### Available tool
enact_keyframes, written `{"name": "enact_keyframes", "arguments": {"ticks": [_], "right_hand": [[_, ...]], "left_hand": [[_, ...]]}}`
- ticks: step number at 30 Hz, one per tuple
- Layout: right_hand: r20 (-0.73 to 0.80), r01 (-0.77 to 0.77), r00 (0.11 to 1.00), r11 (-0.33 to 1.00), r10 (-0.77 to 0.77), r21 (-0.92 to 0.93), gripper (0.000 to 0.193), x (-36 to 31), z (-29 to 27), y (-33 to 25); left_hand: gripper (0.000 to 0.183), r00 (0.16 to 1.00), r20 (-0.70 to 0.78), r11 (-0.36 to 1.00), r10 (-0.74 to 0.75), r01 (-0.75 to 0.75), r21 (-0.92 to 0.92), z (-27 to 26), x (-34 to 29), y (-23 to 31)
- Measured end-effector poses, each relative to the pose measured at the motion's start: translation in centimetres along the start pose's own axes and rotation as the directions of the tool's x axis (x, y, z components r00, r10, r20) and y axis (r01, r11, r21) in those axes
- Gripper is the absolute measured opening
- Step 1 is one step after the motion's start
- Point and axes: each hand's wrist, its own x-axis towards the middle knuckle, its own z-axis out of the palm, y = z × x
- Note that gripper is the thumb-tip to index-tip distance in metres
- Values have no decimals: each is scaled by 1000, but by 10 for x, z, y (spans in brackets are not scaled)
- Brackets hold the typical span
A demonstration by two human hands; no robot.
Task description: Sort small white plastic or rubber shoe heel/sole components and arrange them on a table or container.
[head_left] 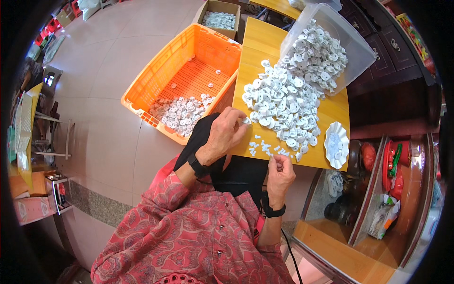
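At the left edge of the yellow table, my left hand pinches a white round plastic piece between thumb and fingers. My right hand is closed in a pinch at the table's front edge, its fingertips on a small white plastic piece. Several more small white pieces lie loose between the two hands. Behind them spreads a big heap of white round plastic parts, spilling from a translucent plastic bin tipped on its side.
An orange plastic crate stands left of the table, with white round parts inside. A white scalloped dish with small pieces sits at the table's right. Beyond are a cardboard box and a dark cabinet; shelves stand at right.
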Motion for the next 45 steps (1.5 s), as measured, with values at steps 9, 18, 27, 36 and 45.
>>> {"name": "enact_keyframes", "arguments": {"ticks": [9,18,27,36,45], "right_hand": [[92,-207,978,926,188,317,8,7,12,-8],[196,-208,970,903,143,375,15,9,9,-38],[173,-236,972,707,162,666,10,3,16,-71],[-13,83,997,957,-82,277,10,0,20,-59],[-20,81,997,971,-78,225,9,1,18,-64]], "left_hand": [[28,860,370,542,-351,509,-669,-9,-18,14],[33,765,606,-73,-217,607,-792,-7,-31,6],[29,759,632,-151,-155,614,-775,3,-40,3],[26,783,611,-173,-114,590,-789,4,-42,2],[30,778,610,-94,-149,603,-792,2,-41,10]]}}
